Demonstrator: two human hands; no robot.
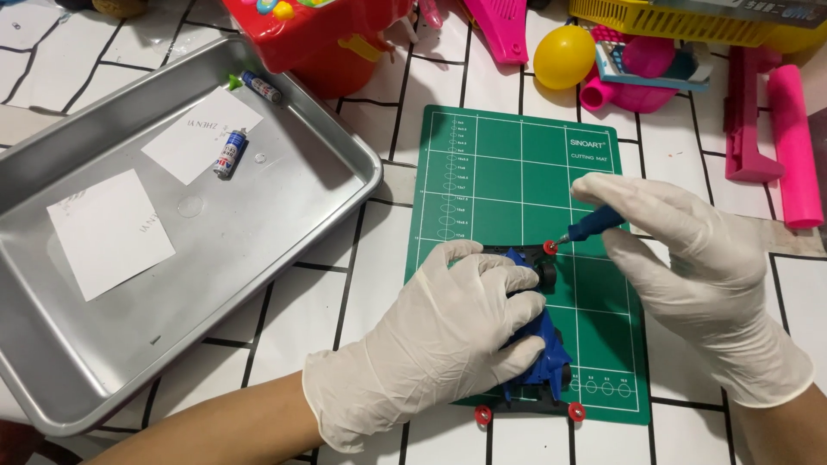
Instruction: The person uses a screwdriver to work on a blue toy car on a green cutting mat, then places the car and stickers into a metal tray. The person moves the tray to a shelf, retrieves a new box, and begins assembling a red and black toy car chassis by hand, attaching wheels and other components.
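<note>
The left hand (448, 331), in a white glove, presses down over a blue toy car (534, 349) on the green mat (508, 185). The right hand (689, 258) pinches a small blue screwdriver (593, 226), its tip at a red wheel (549, 248). If the tip slips off, it could scratch the car or poke the glove. A metal tray (340, 142) sits nearby

A work surface covered in a white brick pattern with black lines

The tabletop (284, 319) is seen from above and is evenly lit. A metal tray (69, 379) is set at the left. Along the far edge, a red plastic box (319, 39), a yellow egg shape (562, 56), a yellow basket (672, 21) and pink plastic pieces (792, 146) are gathered.
</note>
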